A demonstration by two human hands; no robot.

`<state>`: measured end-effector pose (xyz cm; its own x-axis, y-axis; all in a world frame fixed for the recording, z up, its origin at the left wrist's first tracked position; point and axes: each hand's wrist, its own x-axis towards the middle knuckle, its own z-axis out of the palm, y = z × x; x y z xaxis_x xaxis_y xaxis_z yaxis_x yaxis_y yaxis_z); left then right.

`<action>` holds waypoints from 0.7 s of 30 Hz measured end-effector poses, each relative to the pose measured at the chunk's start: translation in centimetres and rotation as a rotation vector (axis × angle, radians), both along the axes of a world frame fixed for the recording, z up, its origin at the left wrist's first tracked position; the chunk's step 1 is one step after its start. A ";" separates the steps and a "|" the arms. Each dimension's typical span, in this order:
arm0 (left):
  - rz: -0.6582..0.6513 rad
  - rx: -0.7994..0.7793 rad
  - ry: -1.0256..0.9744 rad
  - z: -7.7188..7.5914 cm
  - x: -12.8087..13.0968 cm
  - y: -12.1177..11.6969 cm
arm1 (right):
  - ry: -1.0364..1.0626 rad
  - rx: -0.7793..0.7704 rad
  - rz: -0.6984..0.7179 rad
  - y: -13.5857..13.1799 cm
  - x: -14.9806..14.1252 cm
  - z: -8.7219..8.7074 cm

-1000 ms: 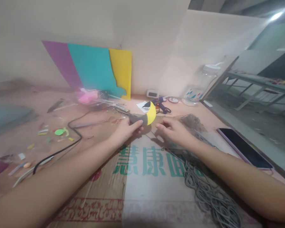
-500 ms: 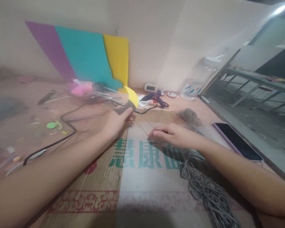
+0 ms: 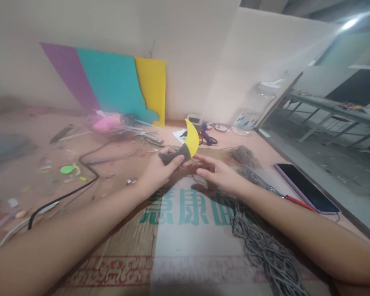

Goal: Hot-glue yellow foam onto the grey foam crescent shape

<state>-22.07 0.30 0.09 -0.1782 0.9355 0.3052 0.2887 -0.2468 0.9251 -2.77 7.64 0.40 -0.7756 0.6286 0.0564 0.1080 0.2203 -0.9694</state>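
Observation:
A yellow crescent-moon shape (image 3: 193, 139) is in my left hand (image 3: 162, 170), pinched between thumb and fingers. Its lower part is covered in wound grey yarn (image 3: 174, 155). Just right of the moon's lower edge is my right hand (image 3: 217, 172), with loosely curled fingers on the yarn strand; the exact grip is hard to make out. A thin loop of yarn hangs under these fingers. From beneath my right forearm, a loose heap of grey yarn (image 3: 265, 246) spreads over the printed cardboard (image 3: 179, 242).
A glue gun (image 3: 208, 137) lies behind the moon. At the right are a phone (image 3: 306, 187), a red-handled tool (image 3: 299, 202) and a clear bottle (image 3: 249, 109). Coloured sheets (image 3: 111, 82) lean on the wall. A black cable (image 3: 64, 191) and scraps lie at left.
My left hand has brought the moon right and nearer, tilting it more upright. My right hand's fingers have moved up close to the moon, and the stretched strand between the hands has shortened.

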 end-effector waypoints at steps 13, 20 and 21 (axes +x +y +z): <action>0.008 -0.110 0.113 -0.9 -0.4 0.9 | -0.232 0.917 -0.094 -1.4 0.8 1.0; -0.185 -0.233 0.033 -0.8 0.1 0.6 | -0.164 0.980 -0.270 0.0 1.4 1.6; -0.194 -0.243 0.019 -0.9 0.1 0.6 | -0.181 0.980 -0.282 0.1 1.5 1.6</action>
<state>-22.01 0.93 -0.84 0.0143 0.9974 0.0703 0.2758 -0.0715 0.9585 -1.32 7.79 1.97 -0.6549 0.5302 0.5386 0.4047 0.8479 -0.3425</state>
